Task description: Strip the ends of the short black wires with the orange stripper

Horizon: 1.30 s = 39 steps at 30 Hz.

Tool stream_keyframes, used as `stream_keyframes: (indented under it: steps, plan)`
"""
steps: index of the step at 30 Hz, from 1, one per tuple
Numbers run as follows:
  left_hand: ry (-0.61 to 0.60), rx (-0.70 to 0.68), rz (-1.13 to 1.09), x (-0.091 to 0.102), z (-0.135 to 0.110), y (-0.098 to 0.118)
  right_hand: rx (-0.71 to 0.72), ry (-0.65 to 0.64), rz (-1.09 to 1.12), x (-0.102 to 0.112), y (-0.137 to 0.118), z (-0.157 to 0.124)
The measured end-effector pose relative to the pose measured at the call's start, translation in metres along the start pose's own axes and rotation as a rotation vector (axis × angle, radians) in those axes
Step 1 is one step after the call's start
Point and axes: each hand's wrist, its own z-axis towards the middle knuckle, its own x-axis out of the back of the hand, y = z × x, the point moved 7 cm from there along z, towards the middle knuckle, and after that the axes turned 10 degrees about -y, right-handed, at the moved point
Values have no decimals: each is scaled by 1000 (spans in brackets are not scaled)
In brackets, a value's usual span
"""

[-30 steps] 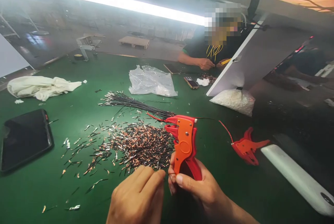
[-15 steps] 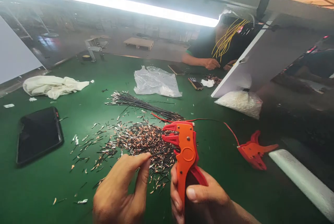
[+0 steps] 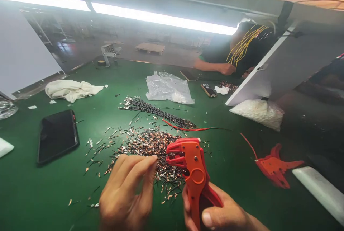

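My right hand (image 3: 224, 211) grips an orange and red wire stripper (image 3: 195, 184) by its handles, with its red jaws pointing left. My left hand (image 3: 127, 189) is closed in a pinch at the jaws, thumb against forefinger, on a thin black wire (image 3: 161, 156) whose far end reaches the jaws. Under both hands lies a pile of short black wire pieces with copper-coloured and silvery bits (image 3: 150, 141). Just beyond the pile rests a bundle of long black wires (image 3: 161, 112), their silvery ends to the left.
Left stand a dark phone (image 3: 57, 136) and a white cloth (image 3: 71, 90). A clear plastic bag (image 3: 169, 89) lies mid-table. At right are a second wire stripper (image 3: 275, 166), a filled bag (image 3: 259, 112) and a slanted white panel (image 3: 268, 59). Across the table, a co-worker's hand (image 3: 228, 69) holds yellow wires.
The whole view has swung, so things sit further right. The stripper's jaws have come down level with my left fingertips, and the black wire now meets them.
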Motion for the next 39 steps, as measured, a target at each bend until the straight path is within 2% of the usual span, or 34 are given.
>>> stream_keyframes:
  steps: [4, 13, 17, 27, 35, 39]
  plan:
    - [-60, -20, 30, -2, 2, -2, -73, 23, -24, 4, 7, -6]
    - [-121, 2, -35, -4, -1, 0, -68, 53, -52, -4, 3, -3]
    - [-91, 46, -19, -2, 0, -1, -74, 74, -117, -8, -3, -2]
    - [-41, 35, 74, 6, 3, -2, -127, 52, -131, -10, -1, 7]
    - [-173, -46, 121, -3, -3, -4, -149, 109, -239, -4, -3, -3]
    - [-167, -36, 115, -5, -4, -2, -148, 102, -239, -6, -6, -3]
